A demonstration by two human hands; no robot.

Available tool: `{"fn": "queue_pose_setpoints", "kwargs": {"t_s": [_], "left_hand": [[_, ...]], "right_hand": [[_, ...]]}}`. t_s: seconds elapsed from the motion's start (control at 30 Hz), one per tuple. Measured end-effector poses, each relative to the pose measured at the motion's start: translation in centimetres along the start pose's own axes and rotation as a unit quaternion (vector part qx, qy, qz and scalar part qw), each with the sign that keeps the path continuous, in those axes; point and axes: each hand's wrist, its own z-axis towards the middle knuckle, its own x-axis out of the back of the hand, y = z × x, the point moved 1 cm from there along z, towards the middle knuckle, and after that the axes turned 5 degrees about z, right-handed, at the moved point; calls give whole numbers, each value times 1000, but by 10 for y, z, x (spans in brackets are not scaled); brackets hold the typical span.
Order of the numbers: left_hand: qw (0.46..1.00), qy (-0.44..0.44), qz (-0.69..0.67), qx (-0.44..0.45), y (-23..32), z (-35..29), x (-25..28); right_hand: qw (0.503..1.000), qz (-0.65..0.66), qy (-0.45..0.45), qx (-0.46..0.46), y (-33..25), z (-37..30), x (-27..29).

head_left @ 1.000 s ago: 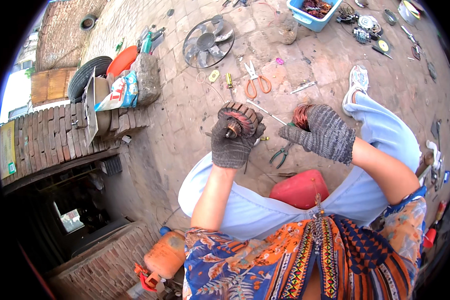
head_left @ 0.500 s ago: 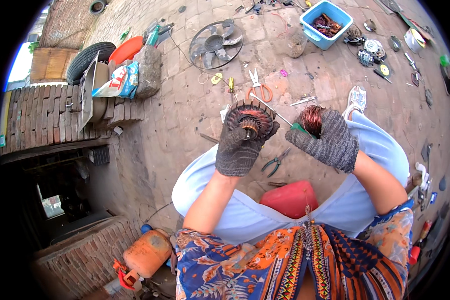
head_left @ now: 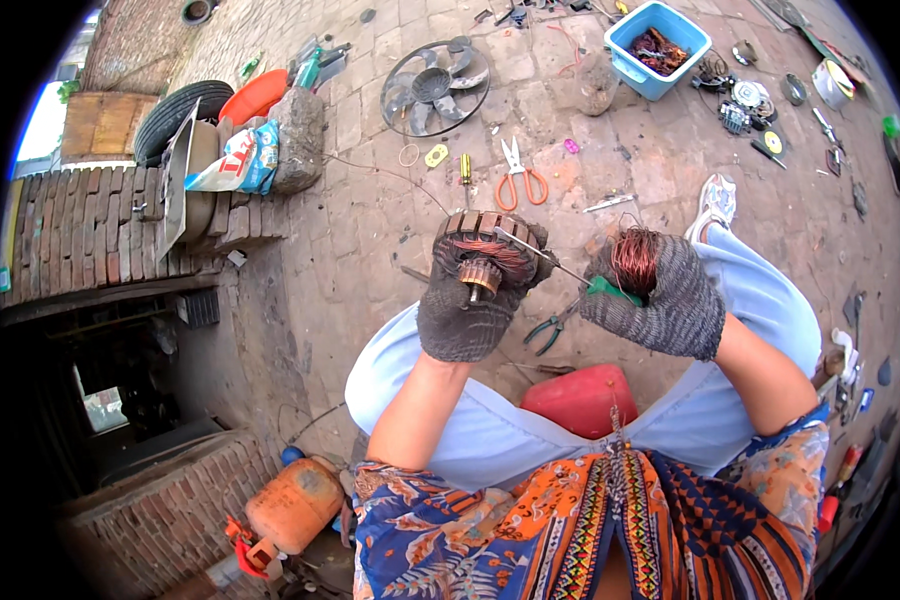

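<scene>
My left hand (head_left: 465,325), in a dark grey knit glove, grips a motor armature (head_left: 482,262) with copper windings and its shaft end toward me. In my gloved right hand (head_left: 678,312) are a green-handled screwdriver (head_left: 610,290) and a tangled bundle of copper wire (head_left: 634,260). The screwdriver's long thin shank slants up and left, its tip at the armature's rim. Whether the tip sits under a winding is too small to tell. Pliers (head_left: 550,328) lie on the ground below, between the two hands.
Orange-handled scissors (head_left: 520,183) and a yellow screwdriver (head_left: 465,170) lie ahead on the brick ground. Farther off are a fan (head_left: 432,88) and a blue tub (head_left: 638,75) holding copper scraps. A red container (head_left: 578,398) stands between my legs. Motor parts (head_left: 750,97) lie at far right.
The armature has tilted, and its shaft now points more toward me. My left hand has shifted slightly down and left. The screwdriver's tip has moved left with the armature's rim.
</scene>
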Motion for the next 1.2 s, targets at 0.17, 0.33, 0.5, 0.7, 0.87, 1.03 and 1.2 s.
{"fn": "queue_pose_setpoints", "kwargs": {"t_s": [0.17,0.33,0.5,0.7,0.87,1.03,1.2], "left_hand": [[994,54,-87,41,1,-1,-5],[987,27,-152,36,2,-5,-4],[1000,9,-3,-27,2,-3,-3],[998,-3,30,-54,9,2,-5],[980,21,158,-117,8,2,1],[954,75,256,-133,9,3,0],[935,76,328,-110,11,7,-1]], "right_hand": [[995,62,17,-75,-5,0,4],[998,13,-20,-51,-4,-2,3],[995,-11,-94,-45,-10,-4,5],[992,-41,-116,-36,-10,-6,5],[985,-78,-131,-78,-15,-4,7],[972,-230,-32,-21,-14,-6,1],[943,-331,9,38,8,-14,-10]]}}
